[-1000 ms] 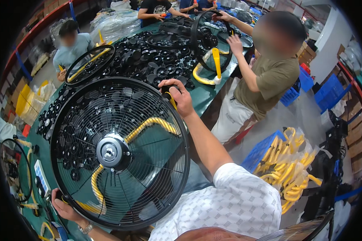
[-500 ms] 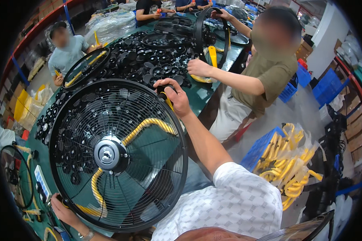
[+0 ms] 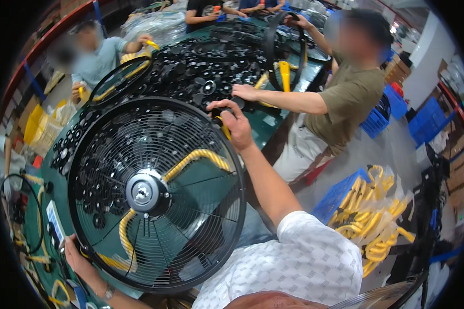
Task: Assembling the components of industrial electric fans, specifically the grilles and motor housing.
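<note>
A large round black fan (image 3: 147, 192) with a wire guard and silver hub stands tilted in front of me. Through its wires a bent yellow tube (image 3: 198, 155) shows, running to both sides of the rim. At the upper right of the rim, my right hand (image 3: 234, 126) is closed round a dark knob-like part beside a yellow strip. My left hand (image 3: 81, 261) is at the lower left rim, its fingers curled against the edge and partly hidden. Beyond the fan, many small black round parts (image 3: 191, 72) cover the green table (image 3: 54, 180).
At right, a co-worker (image 3: 340, 87) reaches over the table, one hand on another fan frame (image 3: 270, 49). Another person (image 3: 98, 56) holds yellow pieces at far left. A blue crate (image 3: 340, 195) of yellow tubes stands on the floor. A white power strip (image 3: 55, 221) lies left.
The fan and both my hands have shifted only slightly in view. The co-worker at right has moved a hand down to the black parts; the person at left has raised an arm.
</note>
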Available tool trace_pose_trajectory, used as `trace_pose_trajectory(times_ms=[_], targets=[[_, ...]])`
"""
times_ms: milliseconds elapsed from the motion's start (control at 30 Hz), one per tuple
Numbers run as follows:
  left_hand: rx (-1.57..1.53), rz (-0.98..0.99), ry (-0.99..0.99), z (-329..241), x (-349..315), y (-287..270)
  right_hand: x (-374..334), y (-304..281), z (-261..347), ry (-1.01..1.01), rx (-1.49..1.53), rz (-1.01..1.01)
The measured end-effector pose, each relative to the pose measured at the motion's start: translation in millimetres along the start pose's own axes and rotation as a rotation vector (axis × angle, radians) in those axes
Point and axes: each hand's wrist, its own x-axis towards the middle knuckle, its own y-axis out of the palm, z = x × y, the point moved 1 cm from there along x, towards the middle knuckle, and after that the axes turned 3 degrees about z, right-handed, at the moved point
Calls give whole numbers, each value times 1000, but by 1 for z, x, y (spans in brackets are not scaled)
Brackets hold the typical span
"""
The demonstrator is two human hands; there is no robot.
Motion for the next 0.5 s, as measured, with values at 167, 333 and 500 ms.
trace_pose_trajectory(times_ms=[167,333,500], targets=[[93,-218,558,27,-11,13,-1,-1,-7,-48,2,15],[125,-186,437,10,-18,15,1,-5,-9,-73,-126,58],[-434,-203,-158,-40,-23,27,0,-6,-6,-56,-53,65]])
